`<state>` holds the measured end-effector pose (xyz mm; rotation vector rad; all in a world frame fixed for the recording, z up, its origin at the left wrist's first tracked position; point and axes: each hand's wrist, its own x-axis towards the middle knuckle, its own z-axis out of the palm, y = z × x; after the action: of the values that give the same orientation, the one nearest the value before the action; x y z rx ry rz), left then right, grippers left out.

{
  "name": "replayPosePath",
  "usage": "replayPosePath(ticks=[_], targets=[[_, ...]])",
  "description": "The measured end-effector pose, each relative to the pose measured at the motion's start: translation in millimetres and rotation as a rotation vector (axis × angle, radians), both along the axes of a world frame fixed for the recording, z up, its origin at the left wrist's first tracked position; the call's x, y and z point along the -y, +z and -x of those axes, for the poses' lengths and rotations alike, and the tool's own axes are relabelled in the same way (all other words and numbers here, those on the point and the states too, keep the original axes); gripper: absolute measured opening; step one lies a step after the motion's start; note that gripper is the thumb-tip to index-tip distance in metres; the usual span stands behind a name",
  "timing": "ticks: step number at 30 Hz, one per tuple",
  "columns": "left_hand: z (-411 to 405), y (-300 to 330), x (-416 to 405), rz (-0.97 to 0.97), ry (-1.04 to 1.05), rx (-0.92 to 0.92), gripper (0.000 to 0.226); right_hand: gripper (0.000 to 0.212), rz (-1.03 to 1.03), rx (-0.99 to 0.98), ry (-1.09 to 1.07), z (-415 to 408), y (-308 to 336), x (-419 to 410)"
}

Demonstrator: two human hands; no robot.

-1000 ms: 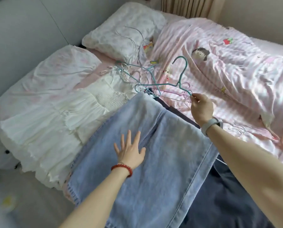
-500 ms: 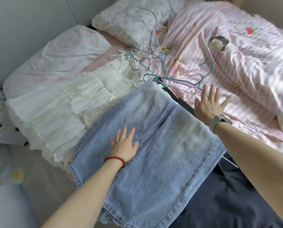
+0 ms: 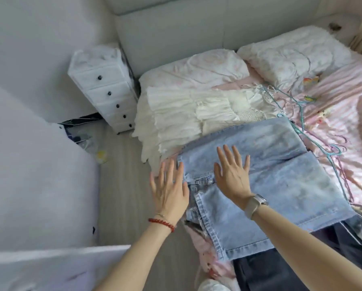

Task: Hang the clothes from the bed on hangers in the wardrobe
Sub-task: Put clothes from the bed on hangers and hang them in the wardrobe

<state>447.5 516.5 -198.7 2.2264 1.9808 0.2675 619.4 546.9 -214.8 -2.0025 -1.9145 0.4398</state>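
Folded light blue jeans (image 3: pixel 281 169) lie across the near edge of the bed. My right hand (image 3: pixel 232 173) lies flat on them near the waistband, fingers spread and straight. My left hand (image 3: pixel 168 185) hovers at the jeans' left edge with fingers spread, holding nothing. A white ruffled dress (image 3: pixel 186 116) is spread on the bed beyond the jeans. Dark trousers (image 3: pixel 302 261) lie under the jeans at the near right. Thin wire hangers (image 3: pixel 314 131), teal and pink, lie tangled on the pink striped duvet (image 3: pixel 348 114) to the right.
Two pillows (image 3: pixel 197 68) sit at the bed's head. A white drawer tower (image 3: pixel 104 85) stands on the floor left of the bed. A white panel (image 3: pixel 39 175) fills the left side. Small clutter lies on the wooden floor (image 3: pixel 121 185).
My right hand let go of the teal hanger, left it on the duvet, and came down flat on the jeans. My left hand slid to the jeans' left edge. The view swung left.
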Motion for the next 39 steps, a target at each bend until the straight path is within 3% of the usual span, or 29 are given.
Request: replayPosePath(ticks=[5,13,17,21,26,32,36,39], targets=[[115.9,2.7,152.7,-0.037,0.291,0.039,0.045,0.044,0.019,-0.019,0.381,132.9,12.2,99.7],[290.0,22.2,369.6,-0.118,0.997,-0.048,0.045,0.046,0.007,-0.006,1.053,335.3,26.9,246.9],[340.7,46.4,464.4,-0.251,1.263,-0.180,0.040,0.045,-0.081,-0.041,1.326,426.4,52.5,313.1],[370.2,67.9,546.2,-0.319,1.576,-0.172,0.043,0.043,-0.156,-0.110,1.565,503.7,73.6,381.4],[398.9,105.1,632.0,-0.461,1.783,-0.229,0.043,0.034,-0.163,-0.351,1.797,592.0,102.9,465.5],[460.8,157.2,703.2,-0.614,1.933,-0.313,0.040,0.028,0.064,-0.632,1.981,704.3,151.0,562.4],[515.7,183.7,727.9,-0.639,1.961,-0.294,0.043,0.029,0.456,-0.761,1.967,775.2,194.1,617.4],[549.9,187.2,737.7,-0.553,1.984,-0.210,0.049,0.035,0.677,-0.759,1.969,816.4,220.0,652.1]])
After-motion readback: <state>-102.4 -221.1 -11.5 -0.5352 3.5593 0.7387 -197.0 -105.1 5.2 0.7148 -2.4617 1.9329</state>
